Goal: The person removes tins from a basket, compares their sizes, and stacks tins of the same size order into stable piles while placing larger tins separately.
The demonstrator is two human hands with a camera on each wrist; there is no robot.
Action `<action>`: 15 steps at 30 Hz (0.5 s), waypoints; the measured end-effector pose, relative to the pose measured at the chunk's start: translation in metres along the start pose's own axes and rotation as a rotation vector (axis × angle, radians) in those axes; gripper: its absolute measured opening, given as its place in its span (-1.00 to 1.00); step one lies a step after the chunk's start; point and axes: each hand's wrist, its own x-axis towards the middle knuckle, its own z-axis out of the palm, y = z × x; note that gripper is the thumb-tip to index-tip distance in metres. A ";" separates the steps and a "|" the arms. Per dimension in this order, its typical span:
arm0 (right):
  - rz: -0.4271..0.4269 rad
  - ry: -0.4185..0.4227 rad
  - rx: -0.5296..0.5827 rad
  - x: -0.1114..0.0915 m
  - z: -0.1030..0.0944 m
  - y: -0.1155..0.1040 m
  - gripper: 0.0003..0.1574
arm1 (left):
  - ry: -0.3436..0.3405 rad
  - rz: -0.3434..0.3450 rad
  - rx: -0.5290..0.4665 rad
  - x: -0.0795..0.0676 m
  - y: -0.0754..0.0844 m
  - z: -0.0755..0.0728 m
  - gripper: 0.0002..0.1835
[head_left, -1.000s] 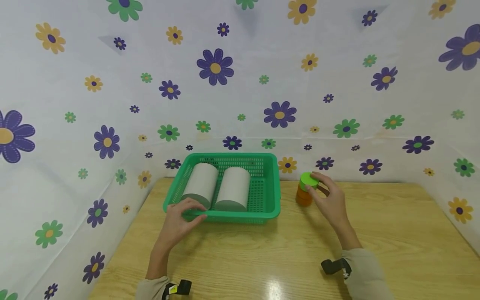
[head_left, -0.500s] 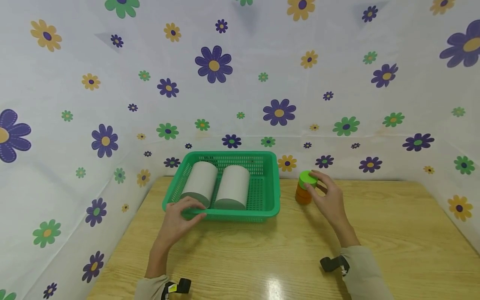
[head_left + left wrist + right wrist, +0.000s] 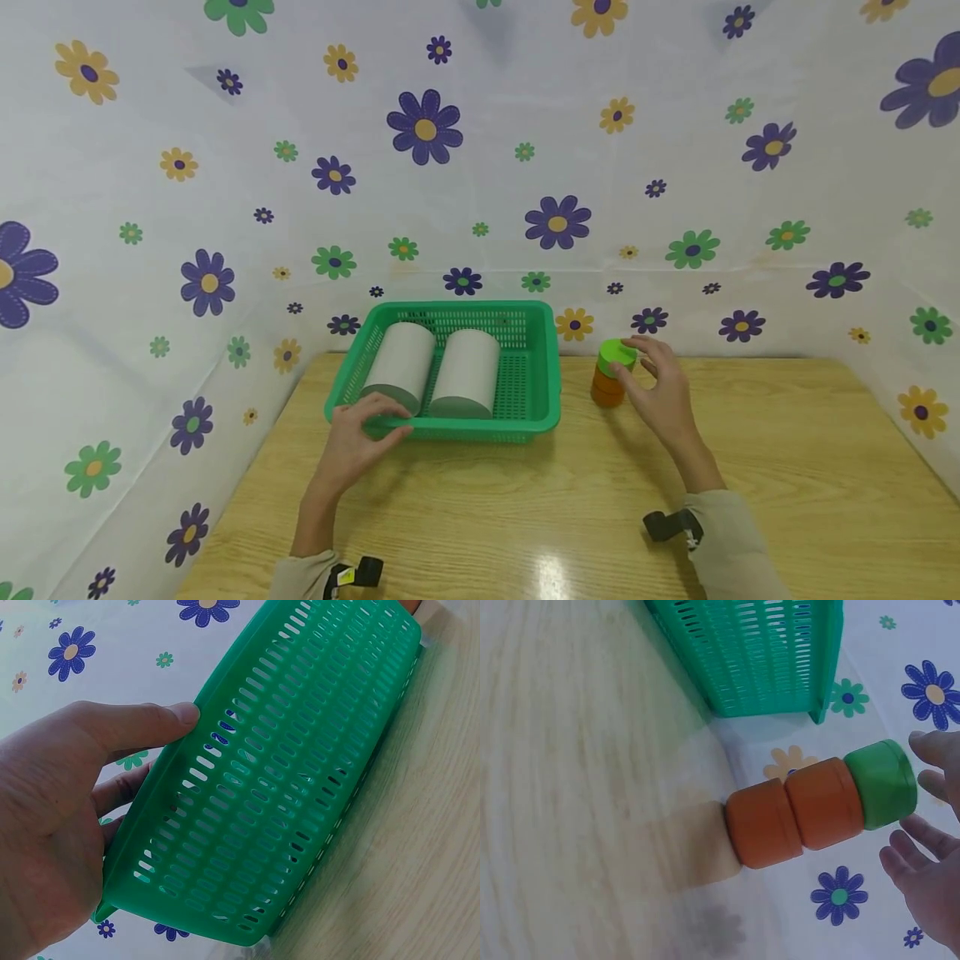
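My left hand (image 3: 352,442) pinches the near rim of a green plastic basket (image 3: 480,429), its thumb (image 3: 176,720) outside and the fingers over the edge. Two white cylinders (image 3: 467,371) lie side by side in the basket. To the basket's right stands an upright stack: a bright green round piece (image 3: 883,784) on top of two orange round pieces (image 3: 825,802). Around the green piece, my right hand (image 3: 666,400) has its thumb and fingers spread, with a small gap showing in the right wrist view.
A light wooden tabletop (image 3: 480,500) carries everything. Behind and at both sides hangs a white cloth (image 3: 480,192) printed with flowers, meeting the table just behind the basket and the stack.
My right thumb and fingers have spread away from the green top piece, which they held earlier. The stack stays in place. My left hand and the basket have not moved.
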 end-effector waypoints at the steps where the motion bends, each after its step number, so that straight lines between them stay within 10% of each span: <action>1: -0.004 0.008 -0.012 0.001 -0.001 -0.002 -0.51 | 0.000 0.000 0.003 0.000 0.000 0.000 -0.81; 15: -0.092 0.034 -0.025 0.006 -0.010 -0.039 -0.56 | 0.012 0.034 0.006 -0.001 0.001 0.001 -0.78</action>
